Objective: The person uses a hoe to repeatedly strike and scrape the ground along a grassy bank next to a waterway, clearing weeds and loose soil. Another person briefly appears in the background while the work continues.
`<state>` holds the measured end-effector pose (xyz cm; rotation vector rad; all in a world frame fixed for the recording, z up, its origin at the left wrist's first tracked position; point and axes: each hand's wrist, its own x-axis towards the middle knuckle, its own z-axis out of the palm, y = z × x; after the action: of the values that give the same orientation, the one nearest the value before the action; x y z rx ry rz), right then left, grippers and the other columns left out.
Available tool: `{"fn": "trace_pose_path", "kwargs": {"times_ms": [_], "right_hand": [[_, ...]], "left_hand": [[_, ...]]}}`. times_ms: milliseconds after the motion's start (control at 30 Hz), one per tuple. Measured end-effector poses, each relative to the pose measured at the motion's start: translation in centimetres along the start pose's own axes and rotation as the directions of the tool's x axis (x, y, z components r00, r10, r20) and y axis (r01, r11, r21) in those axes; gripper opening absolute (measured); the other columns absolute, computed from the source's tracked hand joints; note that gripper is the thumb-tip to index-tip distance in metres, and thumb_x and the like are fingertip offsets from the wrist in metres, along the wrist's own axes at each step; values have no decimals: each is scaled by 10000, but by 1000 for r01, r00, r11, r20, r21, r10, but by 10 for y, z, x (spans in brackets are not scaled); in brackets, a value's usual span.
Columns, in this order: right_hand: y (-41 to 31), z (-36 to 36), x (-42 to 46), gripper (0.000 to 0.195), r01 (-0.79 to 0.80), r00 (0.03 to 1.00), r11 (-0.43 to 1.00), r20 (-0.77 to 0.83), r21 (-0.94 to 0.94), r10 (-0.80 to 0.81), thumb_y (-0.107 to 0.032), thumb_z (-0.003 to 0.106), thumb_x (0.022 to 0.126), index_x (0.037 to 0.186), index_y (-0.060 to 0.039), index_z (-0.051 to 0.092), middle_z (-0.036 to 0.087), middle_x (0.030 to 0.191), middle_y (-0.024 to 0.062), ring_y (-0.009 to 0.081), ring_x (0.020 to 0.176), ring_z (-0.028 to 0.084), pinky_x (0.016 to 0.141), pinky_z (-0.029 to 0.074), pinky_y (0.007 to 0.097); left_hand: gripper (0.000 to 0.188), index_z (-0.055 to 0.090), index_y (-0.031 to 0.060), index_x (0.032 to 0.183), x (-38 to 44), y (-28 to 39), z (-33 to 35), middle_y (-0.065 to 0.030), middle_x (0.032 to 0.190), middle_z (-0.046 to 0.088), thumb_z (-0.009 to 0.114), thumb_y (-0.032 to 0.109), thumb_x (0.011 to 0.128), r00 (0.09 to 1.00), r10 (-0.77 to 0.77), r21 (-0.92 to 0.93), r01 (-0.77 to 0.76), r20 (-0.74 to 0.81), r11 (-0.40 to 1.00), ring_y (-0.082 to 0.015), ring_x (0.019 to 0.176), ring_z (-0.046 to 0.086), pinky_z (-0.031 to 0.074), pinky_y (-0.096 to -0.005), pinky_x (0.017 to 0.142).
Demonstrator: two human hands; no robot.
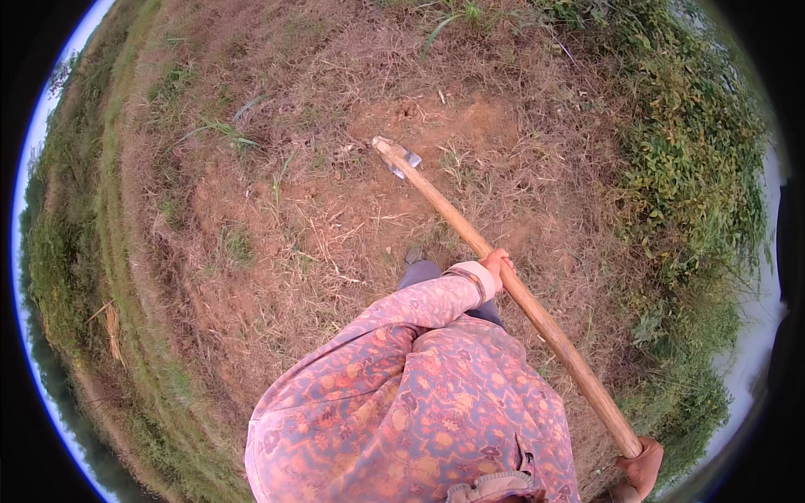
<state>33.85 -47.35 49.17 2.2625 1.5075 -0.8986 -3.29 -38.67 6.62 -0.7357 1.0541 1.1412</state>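
Note:
A hoe with a long wooden handle [547,324] runs slantwise from the lower right to the upper middle of the head view. Its metal blade [402,165] lies low over a patch of bare reddish soil [465,126]; whether it touches the ground I cannot tell. My left hand [500,267] is closed around the middle of the handle, its arm in a patterned sleeve crossing my body. Near the handle's end, at the lower right, my right hand [643,468] grips the wood.
Dry grass and straw [333,245] cover much of the ground, with green tufts [229,132] at the left. Leafy bushes [679,163] line the right side. A grassy strip [113,220] curves along the left. My shoe [413,256] shows below the blade.

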Motion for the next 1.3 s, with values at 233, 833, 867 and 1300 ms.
{"fn": "trace_pose_path", "kwargs": {"times_ms": [233, 833, 867, 1300], "right_hand": [[40, 39, 57, 378, 68, 988, 992, 146, -103, -53, -91, 792, 412, 766, -16, 681, 582, 609, 48, 157, 587, 550, 598, 474, 313], [-106, -48, 65, 320, 481, 876, 846, 104, -229, -470, -135, 734, 382, 655, -11, 621, 519, 529, 135, 262, 476, 535, 514, 441, 318], [-99, -66, 59, 344, 436, 898, 860, 61, -265, -436, -137, 738, 361, 648, 3, 610, 498, 518, 118, 242, 466, 508, 504, 423, 310], [-31, -4, 162, 447, 374, 880, 925, 290, 68, -377, -142, 838, 345, 725, 3, 653, 531, 578, 18, 102, 561, 499, 557, 422, 281]], "left_hand": [[157, 482, 72, 691, 5, 12, -39, -78, 588, 480, 619, 149, 700, 978, 94, -6, -97, -184, 995, -243, 523, 504, 479, -434, 538], [161, 463, 86, 673, -8, 23, -113, -67, 557, 463, 599, 134, 745, 989, 2, -227, -35, -146, 973, -262, 521, 486, 490, -432, 565], [153, 472, 77, 674, -18, 5, -95, -75, 568, 476, 599, 120, 748, 990, -52, -204, 25, -132, 979, -260, 541, 498, 497, -436, 607], [147, 474, 98, 678, -25, 62, -90, -66, 575, 474, 592, 154, 744, 970, 121, -194, -163, -212, 967, -229, 542, 489, 482, -432, 606]]}}
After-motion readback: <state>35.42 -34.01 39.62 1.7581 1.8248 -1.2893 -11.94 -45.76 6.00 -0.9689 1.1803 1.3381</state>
